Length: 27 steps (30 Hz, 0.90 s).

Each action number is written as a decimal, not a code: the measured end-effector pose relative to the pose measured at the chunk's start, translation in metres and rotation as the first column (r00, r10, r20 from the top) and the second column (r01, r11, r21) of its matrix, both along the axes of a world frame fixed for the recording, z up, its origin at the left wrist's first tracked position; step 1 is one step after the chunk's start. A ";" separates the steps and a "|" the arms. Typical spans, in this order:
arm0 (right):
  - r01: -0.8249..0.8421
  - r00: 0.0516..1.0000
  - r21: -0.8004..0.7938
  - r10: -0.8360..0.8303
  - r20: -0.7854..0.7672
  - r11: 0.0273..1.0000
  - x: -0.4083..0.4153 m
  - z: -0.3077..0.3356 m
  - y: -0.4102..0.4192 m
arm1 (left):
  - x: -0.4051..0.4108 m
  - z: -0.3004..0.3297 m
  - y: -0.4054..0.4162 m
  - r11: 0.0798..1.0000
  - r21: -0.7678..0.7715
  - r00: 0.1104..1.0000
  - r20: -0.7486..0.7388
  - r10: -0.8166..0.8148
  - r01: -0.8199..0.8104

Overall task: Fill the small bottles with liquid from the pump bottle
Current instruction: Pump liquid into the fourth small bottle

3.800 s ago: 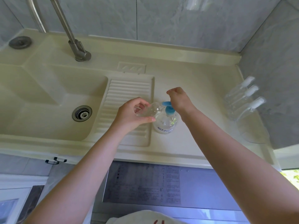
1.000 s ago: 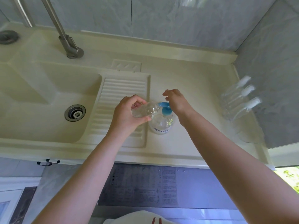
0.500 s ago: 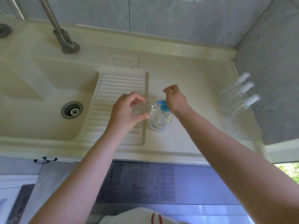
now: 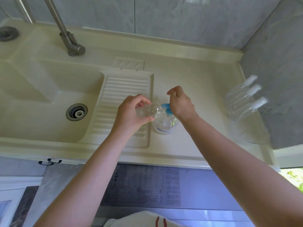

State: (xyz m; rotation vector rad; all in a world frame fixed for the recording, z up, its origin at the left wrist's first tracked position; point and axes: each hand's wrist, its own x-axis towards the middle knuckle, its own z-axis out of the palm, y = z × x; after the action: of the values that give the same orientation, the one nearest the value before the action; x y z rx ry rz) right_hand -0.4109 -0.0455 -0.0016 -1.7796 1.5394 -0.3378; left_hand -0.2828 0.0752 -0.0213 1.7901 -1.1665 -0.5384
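Cream countertop (image 4: 188,76): left hand (image 4: 129,115) grips small bottle (image 4: 148,110), mouth at blue pump (image 4: 166,108), three o'clock. Right hand (image 4: 180,104), fingers curled, presses it. Filling underway; next needs steady alignment.

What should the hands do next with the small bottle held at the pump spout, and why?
Probably press the blue pump head down again with the right hand, which rests on it. The left hand grips the small bottle tilted with its mouth at the spout, and the bottle looks only partly filled.
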 end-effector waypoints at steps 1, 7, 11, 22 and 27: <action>-0.006 1.000 -0.008 0.006 0.003 1.000 0.000 0.001 0.000 | 0.000 0.000 0.000 1.000 0.001 1.000 0.002 0.000 0.000; -0.022 0.997 0.050 0.019 0.074 0.999 0.000 0.011 -0.008 | 0.002 0.001 0.001 1.000 0.000 1.000 0.004 0.000 0.000; -0.033 0.999 -0.014 0.033 -0.008 0.999 -0.001 0.007 -0.008 | 0.001 0.000 0.001 1.000 0.002 1.000 0.002 -0.002 0.002; -0.052 0.998 0.026 0.051 0.027 0.998 -0.002 0.013 -0.008 | -0.002 0.004 0.001 1.000 0.012 1.000 -0.002 0.004 -0.004; -0.069 0.997 -0.027 0.068 -0.031 0.997 -0.003 0.013 -0.008 | -0.003 0.006 0.002 1.000 0.004 1.000 -0.005 0.005 -0.005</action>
State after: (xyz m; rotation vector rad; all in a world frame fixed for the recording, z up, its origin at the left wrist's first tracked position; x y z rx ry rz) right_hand -0.4139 -0.0531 0.0113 -1.8617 1.4971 -0.3018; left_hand -0.2856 0.0768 -0.0156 1.7939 -1.1581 -0.5422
